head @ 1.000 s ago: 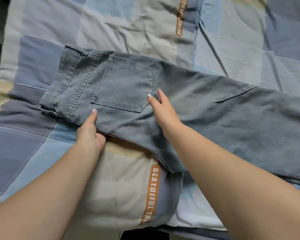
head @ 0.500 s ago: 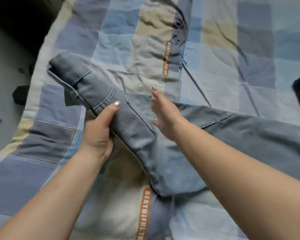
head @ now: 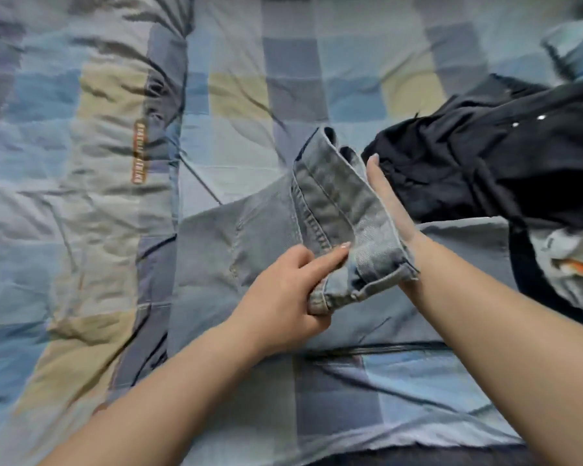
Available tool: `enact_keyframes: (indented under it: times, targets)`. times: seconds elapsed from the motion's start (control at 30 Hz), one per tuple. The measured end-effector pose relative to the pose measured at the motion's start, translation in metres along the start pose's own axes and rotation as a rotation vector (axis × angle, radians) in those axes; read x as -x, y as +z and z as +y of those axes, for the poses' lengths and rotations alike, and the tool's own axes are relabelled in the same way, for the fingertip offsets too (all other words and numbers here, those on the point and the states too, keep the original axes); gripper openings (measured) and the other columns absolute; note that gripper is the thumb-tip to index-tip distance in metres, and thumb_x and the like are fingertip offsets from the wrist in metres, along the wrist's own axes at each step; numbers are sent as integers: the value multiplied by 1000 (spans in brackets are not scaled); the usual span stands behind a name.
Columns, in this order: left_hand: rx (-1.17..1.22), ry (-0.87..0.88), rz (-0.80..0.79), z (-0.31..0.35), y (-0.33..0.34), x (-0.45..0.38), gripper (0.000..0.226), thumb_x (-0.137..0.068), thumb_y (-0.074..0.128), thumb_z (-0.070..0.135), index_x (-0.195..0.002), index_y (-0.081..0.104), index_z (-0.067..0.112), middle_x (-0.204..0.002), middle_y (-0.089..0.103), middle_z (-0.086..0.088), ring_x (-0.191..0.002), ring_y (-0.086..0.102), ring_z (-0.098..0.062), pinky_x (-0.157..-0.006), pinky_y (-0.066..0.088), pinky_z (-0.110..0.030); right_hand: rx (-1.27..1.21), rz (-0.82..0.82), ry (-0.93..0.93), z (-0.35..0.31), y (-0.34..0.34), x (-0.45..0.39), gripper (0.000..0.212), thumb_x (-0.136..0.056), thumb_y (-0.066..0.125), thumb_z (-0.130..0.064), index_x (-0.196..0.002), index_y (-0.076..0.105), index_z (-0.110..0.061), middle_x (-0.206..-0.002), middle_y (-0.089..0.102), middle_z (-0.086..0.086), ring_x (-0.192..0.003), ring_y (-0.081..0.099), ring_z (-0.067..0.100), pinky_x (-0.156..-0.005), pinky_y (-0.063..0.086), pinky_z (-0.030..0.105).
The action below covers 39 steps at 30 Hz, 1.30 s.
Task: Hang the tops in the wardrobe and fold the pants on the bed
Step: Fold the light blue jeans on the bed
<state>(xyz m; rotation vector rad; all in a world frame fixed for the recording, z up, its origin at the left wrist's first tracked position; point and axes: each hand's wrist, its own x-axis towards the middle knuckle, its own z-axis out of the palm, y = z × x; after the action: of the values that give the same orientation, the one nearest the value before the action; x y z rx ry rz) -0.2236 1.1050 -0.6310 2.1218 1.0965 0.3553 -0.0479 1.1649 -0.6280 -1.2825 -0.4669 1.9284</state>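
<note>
Faded blue-grey denim pants [head: 334,210] lay on the blue-and-beige patchwork quilt [head: 81,196]. The left hand [head: 283,297] pinched the raised waistband to carry it over; the right hand [head: 389,203], fingers straight and together, braced the fold beside a black garment [head: 485,163].

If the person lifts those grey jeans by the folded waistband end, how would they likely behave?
The grey jeans are probably floppy: the folded part bends over the left hand and sags. The seamed waistband looks thick, so it likely holds a fold fairly well. Not slippery, I'd guess: the flat right hand steadies the cloth without gripping it.
</note>
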Motion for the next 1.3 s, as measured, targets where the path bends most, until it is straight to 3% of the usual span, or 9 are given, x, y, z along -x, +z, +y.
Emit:
enact_keyframes:
  times: [0.1,0.17,0.33,0.53,0.73,0.83,1.03,1.2,1.3]
  targets:
    - [-178,92,-31,31,58,-23,74,-66,61,37,-138,46,32,-117,47,-7,-105,50,-26,-90,47,-37,28,18,-23,-10,-58,21,81,-80,52,-70,-135,49,-12,-135,54,9,-121,53,17,-109,38,36]
    - [-257,135,-77,47,94,-38,80,-59,68,29,-136,46,30,-142,39,-17,-129,41,-35,-103,40,-46,264,71,29,-9,-97,39,96,-59,68,-74,-136,51,-20,-140,51,5,-129,47,16,-114,29,41]
    - [-373,165,-222,80,170,-62,87,-54,68,8,-136,42,25,-147,35,-26,-134,37,-43,-97,44,-55,600,317,77,6,-177,59,23,-76,59,-21,-90,69,-7,-83,66,8,-79,60,22,-80,51,37]
    - [-430,180,-206,109,218,-100,89,-57,71,7,-138,37,24,-148,35,-25,-134,37,-44,-98,43,-56,580,384,-23,-9,-247,70,24,-84,53,-10,-106,61,-16,-102,69,7,-95,65,25,-90,52,45]
    - [-365,168,-271,136,275,-138,59,-79,29,18,-138,34,21,-146,39,-25,-131,42,-44,-99,44,-54,493,386,-40,-17,-323,78,32,-88,49,-1,-110,58,-23,-102,68,7,-91,64,23,-85,51,37]
    - [-370,143,-328,131,302,-140,58,-81,28,18,-139,35,21,-144,41,-25,-127,46,-44,-93,48,-55,466,430,45,2,-346,74,26,-90,50,-3,-98,58,-26,-103,68,7,-96,65,25,-91,52,43]
    - [-406,16,-574,102,305,-113,81,-88,47,14,-152,-1,31,-160,-9,-7,-148,-4,-25,-118,12,-43,611,792,-2,26,-377,57,45,-92,46,-14,-135,48,-26,-125,60,4,-101,62,25,-92,50,39]
    - [-179,-189,-318,44,247,-63,68,-83,46,42,-146,36,18,-154,30,-12,-142,27,-29,-115,20,-36,839,918,-227,43,-328,68,54,-92,49,-12,-144,37,-17,-146,37,4,-134,35,18,-105,26,22]
    - [-96,-456,-6,-3,198,-43,52,-87,63,22,-135,50,9,-145,42,-14,-137,35,-30,-114,21,-33,1003,765,-386,65,-273,52,53,-90,53,-11,-141,41,-11,-153,29,8,-143,23,21,-117,15,31]
